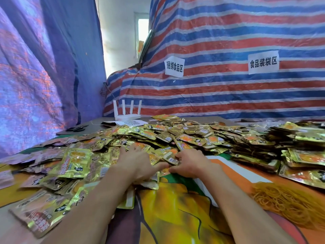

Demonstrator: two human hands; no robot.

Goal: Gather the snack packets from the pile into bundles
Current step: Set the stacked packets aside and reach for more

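Note:
A wide pile of gold foil snack packets covers the middle of the table. My left hand lies palm down on packets at the pile's near edge, with its fingers spread forward and its thumb pointing right. Just to its right, my right hand pinches a gold packet between curled fingers and thumb. The two thumbs almost meet. More loose packets spread out to the left, under and beside my left forearm.
Stacked bundles of packets stand at the right. A heap of tan rubber bands lies at the near right. At the table's back left are a white router, a printed sheet and black scissors. Striped tarpaulin hangs behind.

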